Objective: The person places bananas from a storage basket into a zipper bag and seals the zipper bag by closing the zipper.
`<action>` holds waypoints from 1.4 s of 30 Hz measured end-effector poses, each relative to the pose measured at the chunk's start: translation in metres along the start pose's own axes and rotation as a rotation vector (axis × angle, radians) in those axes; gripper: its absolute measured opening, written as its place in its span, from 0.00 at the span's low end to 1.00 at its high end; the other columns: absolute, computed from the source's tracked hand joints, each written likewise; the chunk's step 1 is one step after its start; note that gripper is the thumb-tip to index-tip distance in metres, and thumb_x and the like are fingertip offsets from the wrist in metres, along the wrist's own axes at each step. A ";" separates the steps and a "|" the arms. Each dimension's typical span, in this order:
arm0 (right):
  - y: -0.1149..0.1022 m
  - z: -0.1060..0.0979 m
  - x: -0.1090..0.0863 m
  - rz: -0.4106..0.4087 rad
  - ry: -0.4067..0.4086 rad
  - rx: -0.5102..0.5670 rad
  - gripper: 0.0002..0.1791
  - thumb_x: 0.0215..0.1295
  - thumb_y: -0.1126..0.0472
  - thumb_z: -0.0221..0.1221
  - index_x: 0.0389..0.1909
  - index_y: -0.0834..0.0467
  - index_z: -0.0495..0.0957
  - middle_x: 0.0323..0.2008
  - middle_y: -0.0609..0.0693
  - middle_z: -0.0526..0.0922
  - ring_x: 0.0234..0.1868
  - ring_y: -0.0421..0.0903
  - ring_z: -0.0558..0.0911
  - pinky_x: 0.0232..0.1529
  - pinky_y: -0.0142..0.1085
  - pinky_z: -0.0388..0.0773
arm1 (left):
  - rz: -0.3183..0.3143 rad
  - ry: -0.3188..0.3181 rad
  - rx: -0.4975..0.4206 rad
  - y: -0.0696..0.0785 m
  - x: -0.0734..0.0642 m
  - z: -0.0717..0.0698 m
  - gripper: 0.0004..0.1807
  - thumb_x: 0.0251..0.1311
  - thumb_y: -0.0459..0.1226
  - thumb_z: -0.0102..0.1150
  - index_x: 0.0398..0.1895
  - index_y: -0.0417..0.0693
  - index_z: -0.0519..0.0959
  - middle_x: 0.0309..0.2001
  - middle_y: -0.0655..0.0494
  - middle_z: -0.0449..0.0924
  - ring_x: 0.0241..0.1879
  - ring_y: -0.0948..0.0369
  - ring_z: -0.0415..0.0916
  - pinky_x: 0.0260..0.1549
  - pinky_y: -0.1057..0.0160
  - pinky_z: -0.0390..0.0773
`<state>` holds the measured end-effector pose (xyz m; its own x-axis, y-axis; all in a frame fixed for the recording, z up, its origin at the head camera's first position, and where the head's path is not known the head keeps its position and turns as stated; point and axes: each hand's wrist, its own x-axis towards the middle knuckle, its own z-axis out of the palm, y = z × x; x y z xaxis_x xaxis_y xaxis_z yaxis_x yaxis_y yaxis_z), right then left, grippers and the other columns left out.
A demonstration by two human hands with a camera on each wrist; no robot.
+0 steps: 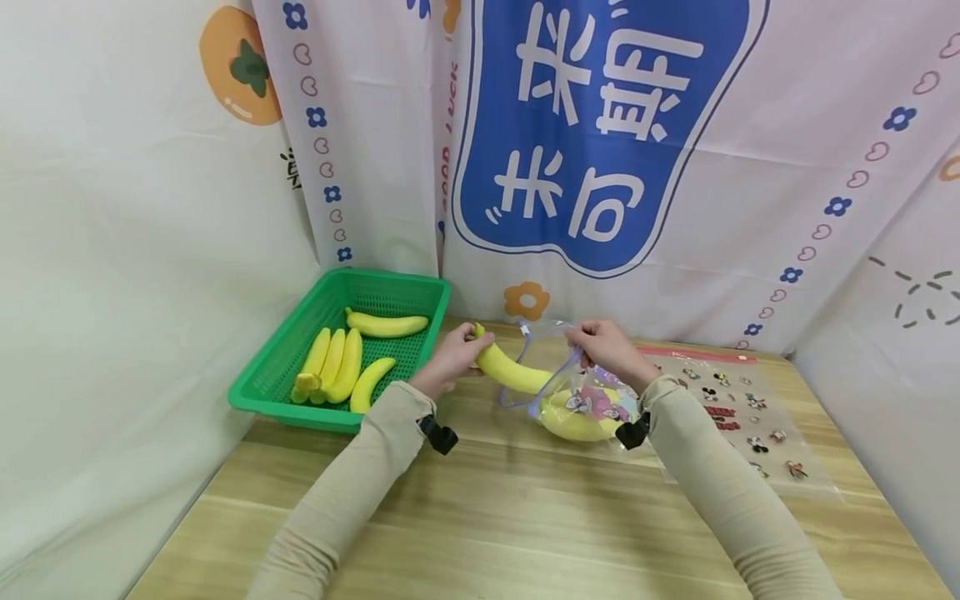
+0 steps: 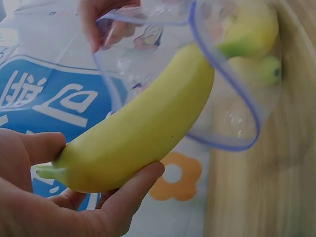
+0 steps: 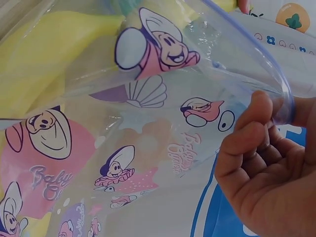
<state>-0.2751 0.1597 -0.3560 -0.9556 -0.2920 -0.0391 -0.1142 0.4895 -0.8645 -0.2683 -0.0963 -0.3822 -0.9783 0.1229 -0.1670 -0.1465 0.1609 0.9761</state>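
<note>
My left hand [image 1: 452, 357] grips a yellow banana [image 2: 143, 123] near its stem end, thumb on one side and fingers on the other. The banana's far tip reaches into the mouth of a clear zip bag [image 3: 143, 143] with purple edging and printed cartoon figures. With the right hand [image 1: 609, 352] I pinch the bag's rim between thumb and fingers, and the mouth gapes toward the left hand. Inside the bag lie more bananas [image 1: 573, 421], seen through the plastic close over the wooden table.
A green plastic basket [image 1: 258, 396] at the left holds several bananas [image 1: 386, 325]. On the right, another clear bag [image 1: 780, 442] with a red zip strip and small printed figures lies flat on the wooden table [image 1: 510, 525]. A printed white curtain [image 1: 375, 150] hangs behind.
</note>
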 end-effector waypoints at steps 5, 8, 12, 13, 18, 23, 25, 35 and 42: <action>-0.001 0.001 0.001 0.001 -0.013 0.003 0.19 0.70 0.54 0.52 0.23 0.63 0.73 0.15 0.51 0.72 0.17 0.43 0.72 0.24 0.38 0.74 | -0.009 0.002 -0.054 -0.007 0.000 0.013 0.19 0.66 0.38 0.54 0.53 0.35 0.67 0.52 0.38 0.67 0.51 0.44 0.72 0.42 0.54 0.80; -0.004 0.002 -0.001 0.003 -0.024 0.002 0.19 0.71 0.55 0.51 0.24 0.66 0.74 0.15 0.53 0.73 0.17 0.43 0.72 0.23 0.37 0.74 | -0.013 -0.003 -0.104 -0.011 0.002 0.020 0.18 0.65 0.37 0.56 0.51 0.34 0.67 0.52 0.37 0.67 0.51 0.43 0.72 0.41 0.55 0.80; -0.009 0.002 -0.004 -0.008 -0.021 -0.007 0.19 0.71 0.56 0.51 0.25 0.67 0.74 0.16 0.55 0.73 0.16 0.43 0.72 0.23 0.37 0.73 | -0.010 -0.010 -0.140 -0.015 0.002 0.028 0.17 0.65 0.37 0.55 0.50 0.33 0.66 0.54 0.32 0.67 0.52 0.41 0.72 0.44 0.51 0.78; -0.010 0.001 -0.003 -0.013 -0.017 -0.013 0.19 0.71 0.57 0.51 0.24 0.67 0.74 0.16 0.55 0.73 0.16 0.43 0.72 0.23 0.38 0.74 | -0.004 -0.009 -0.139 -0.015 0.003 0.029 0.17 0.66 0.37 0.54 0.50 0.33 0.66 0.54 0.31 0.67 0.52 0.40 0.72 0.45 0.50 0.78; -0.006 0.000 0.003 -0.026 0.001 -0.015 0.19 0.70 0.55 0.52 0.22 0.62 0.74 0.15 0.51 0.72 0.17 0.44 0.72 0.22 0.37 0.74 | 0.009 0.021 -0.117 -0.017 0.007 0.036 0.18 0.66 0.40 0.55 0.49 0.34 0.67 0.52 0.35 0.68 0.50 0.43 0.74 0.45 0.50 0.78; -0.005 -0.001 0.002 -0.021 0.010 -0.018 0.19 0.70 0.55 0.52 0.22 0.62 0.74 0.15 0.54 0.73 0.17 0.45 0.72 0.21 0.37 0.71 | 0.008 0.045 -0.145 -0.023 0.007 0.041 0.16 0.65 0.41 0.55 0.44 0.36 0.68 0.52 0.37 0.69 0.49 0.44 0.74 0.42 0.54 0.80; -0.003 -0.001 0.000 -0.014 0.005 -0.023 0.19 0.70 0.55 0.52 0.22 0.62 0.74 0.15 0.55 0.73 0.17 0.45 0.72 0.20 0.36 0.71 | 0.003 0.044 -0.148 -0.028 0.007 0.044 0.14 0.65 0.41 0.56 0.41 0.38 0.69 0.51 0.38 0.70 0.48 0.45 0.75 0.41 0.55 0.80; 0.003 0.001 -0.002 -0.007 0.008 -0.029 0.19 0.70 0.55 0.52 0.22 0.61 0.74 0.14 0.52 0.73 0.17 0.45 0.72 0.20 0.35 0.70 | 0.003 0.037 -0.094 -0.038 0.005 0.050 0.14 0.63 0.41 0.58 0.38 0.37 0.72 0.44 0.42 0.73 0.40 0.51 0.77 0.39 0.55 0.81; -0.001 -0.001 0.000 -0.008 0.003 -0.022 0.19 0.70 0.55 0.52 0.22 0.62 0.74 0.15 0.53 0.73 0.17 0.45 0.72 0.21 0.36 0.72 | 0.012 0.076 0.001 -0.032 0.005 0.048 0.17 0.61 0.42 0.61 0.46 0.39 0.77 0.43 0.44 0.76 0.36 0.55 0.77 0.37 0.57 0.81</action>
<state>-0.2753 0.1602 -0.3550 -0.9554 -0.2939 -0.0305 -0.1282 0.5053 -0.8533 -0.2612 -0.0541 -0.4210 -0.9882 0.0505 -0.1444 -0.1347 0.1605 0.9778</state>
